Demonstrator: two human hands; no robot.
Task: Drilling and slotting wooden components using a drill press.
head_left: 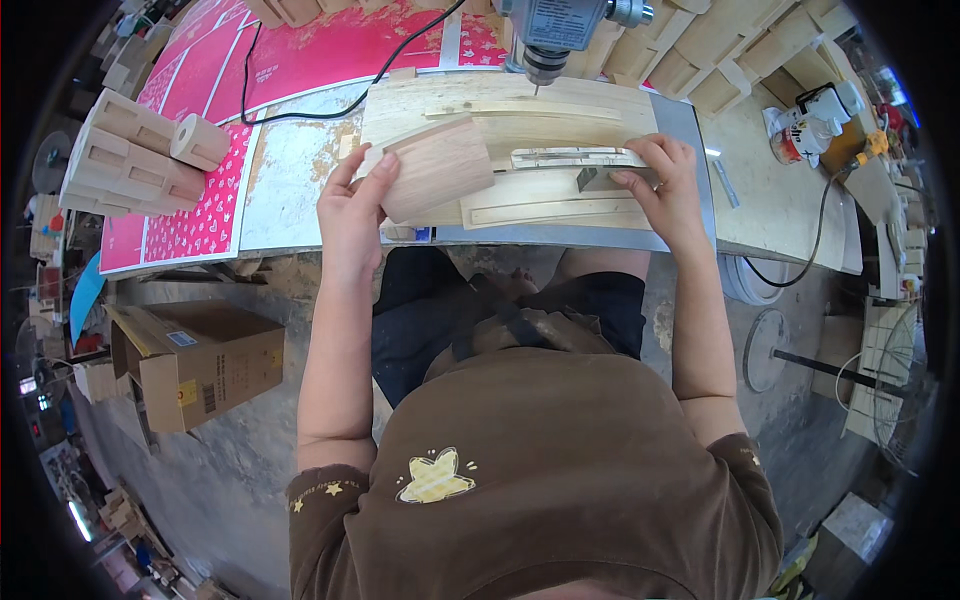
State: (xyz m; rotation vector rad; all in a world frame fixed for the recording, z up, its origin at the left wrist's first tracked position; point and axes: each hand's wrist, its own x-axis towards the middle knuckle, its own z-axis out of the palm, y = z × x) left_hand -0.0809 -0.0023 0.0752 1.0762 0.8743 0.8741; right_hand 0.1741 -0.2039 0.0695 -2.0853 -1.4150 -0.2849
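A pale wooden piece (440,168) with a rounded outer side is tilted above the work board, and my left hand (356,192) is closed on its left end. My right hand (664,182) pinches the right end of a long narrow strip (575,157) with a whitish, patterned face. A small dark flat plate (598,180) sticks out below that strip, next to my right thumb; whether the two are joined I cannot tell. Under both hands lies a wooden board (390,105) with thin rails fixed along it. Just beyond, a drill chuck (545,66) with a thin bit points down.
Several wooden pieces with slots (130,160) are stacked at the left on a pink sheet (190,70). More wooden pieces (725,50) stand at the far right. A black cable (385,70) crosses the bench. Beside a marker pen (725,183) is a white-and-red can (797,140). A cardboard box (215,360) is on the floor.
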